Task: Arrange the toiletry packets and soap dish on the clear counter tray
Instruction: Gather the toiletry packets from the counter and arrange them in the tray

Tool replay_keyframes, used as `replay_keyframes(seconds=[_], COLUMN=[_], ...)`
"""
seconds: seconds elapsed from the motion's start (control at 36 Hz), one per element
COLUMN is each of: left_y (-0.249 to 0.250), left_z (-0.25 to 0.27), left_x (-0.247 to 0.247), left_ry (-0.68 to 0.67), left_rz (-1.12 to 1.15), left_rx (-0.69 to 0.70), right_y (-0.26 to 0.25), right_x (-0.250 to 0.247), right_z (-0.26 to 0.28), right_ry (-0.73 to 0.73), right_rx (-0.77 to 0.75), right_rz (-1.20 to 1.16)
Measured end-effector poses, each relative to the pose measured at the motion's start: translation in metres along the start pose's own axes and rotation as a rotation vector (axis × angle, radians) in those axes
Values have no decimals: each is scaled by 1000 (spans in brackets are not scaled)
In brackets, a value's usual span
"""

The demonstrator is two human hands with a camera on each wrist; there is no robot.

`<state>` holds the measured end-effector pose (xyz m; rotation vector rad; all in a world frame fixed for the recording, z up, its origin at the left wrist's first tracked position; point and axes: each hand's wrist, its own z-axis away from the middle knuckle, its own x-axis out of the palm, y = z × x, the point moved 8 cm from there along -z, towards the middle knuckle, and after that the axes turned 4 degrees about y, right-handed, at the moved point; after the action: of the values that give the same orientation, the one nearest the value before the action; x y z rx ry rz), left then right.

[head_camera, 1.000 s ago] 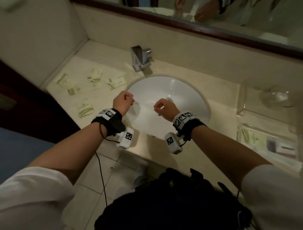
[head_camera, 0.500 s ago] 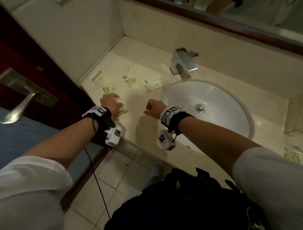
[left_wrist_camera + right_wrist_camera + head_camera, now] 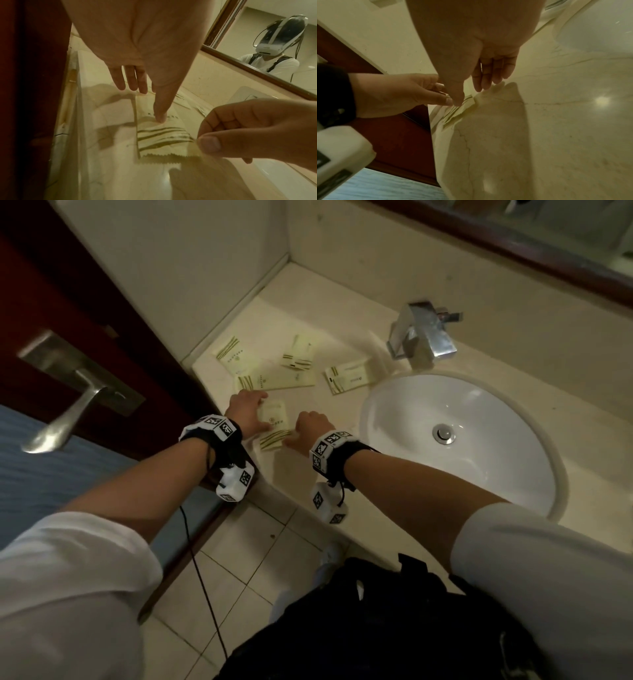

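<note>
A pale toiletry packet (image 3: 274, 421) with green stripes lies near the counter's front left edge. My left hand (image 3: 251, 412) lies over its left side with the fingers straight. In the left wrist view its thumb presses down on the packet (image 3: 163, 136). My right hand (image 3: 305, 431) is at the packet's near right corner and pinches that corner (image 3: 195, 143) between thumb and curled fingers. The right wrist view shows the same pinch on the packet (image 3: 462, 108). Several more packets (image 3: 347, 378) lie further back. The clear tray and soap dish are out of view.
A white sink basin (image 3: 496, 474) sits to the right, with a chrome faucet (image 3: 423, 337) behind it. A dark red door with a metal lever handle (image 3: 68, 409) stands close on the left. The wall corner and a mirror frame (image 3: 513, 251) bound the counter at the back.
Both hands moved left from over the sink to the near packet. The left hand opened onto it and the right hand took its corner. The view swung left, and the tray dropped out of sight.
</note>
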<state>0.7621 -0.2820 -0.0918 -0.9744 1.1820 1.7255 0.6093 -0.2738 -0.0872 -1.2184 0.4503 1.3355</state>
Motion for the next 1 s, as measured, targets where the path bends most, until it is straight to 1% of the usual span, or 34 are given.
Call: replay_keyframes(seconds=[0.17,0.25,0.31,0.33,0.42,0.47,0.53,0.58,0.61,0.67,0.69,0.75,0.83,1.0], left_y=[0,-2,-3,-4,-3,2,10,20,25,41,51,73,113,209], left_z=[1,0,2,4,12,17,20,21,21,20,20,19,20,27], left_x=[-3,-2,-1,-2,-4,-7,-10,-12,-11,-9,-8,-3,6,23], left_ry=[18,-24,-45,-51,-75,-91,-106,-121,-129,-168,-202,-271,-366,-512], left_rz=[23,46,118,192,526,699,840,988,1055,1155,1194,1260,1322,1333], left_rx=[-15,-14,-25,-41,-132,-159,-165,-178,-186,-192,-185,-178,-168,-85], right_y=[-6,-4,-2,0,4,12,22,33,39,50,56,71,100,170], right_x=[9,12,14,15,13,6,-1,-5,-6,-10,-15,-30,-55,-98], right_z=[-3,-4,-4,-4,-3,-3,-2,-1,2,12,18,31,49,93], right_ry=[-19,-28,-32,-34,-18,34,64,25,-19,-103,-122,-110,-18,243], right_rx=[17,41,58,62,62,89,128,167,204,274,296,327,355,426], right_rz=[-19,-53,-81,-95,-130,-197,-322,-499,-644,-960,-1082,-1238,-1339,-1365])
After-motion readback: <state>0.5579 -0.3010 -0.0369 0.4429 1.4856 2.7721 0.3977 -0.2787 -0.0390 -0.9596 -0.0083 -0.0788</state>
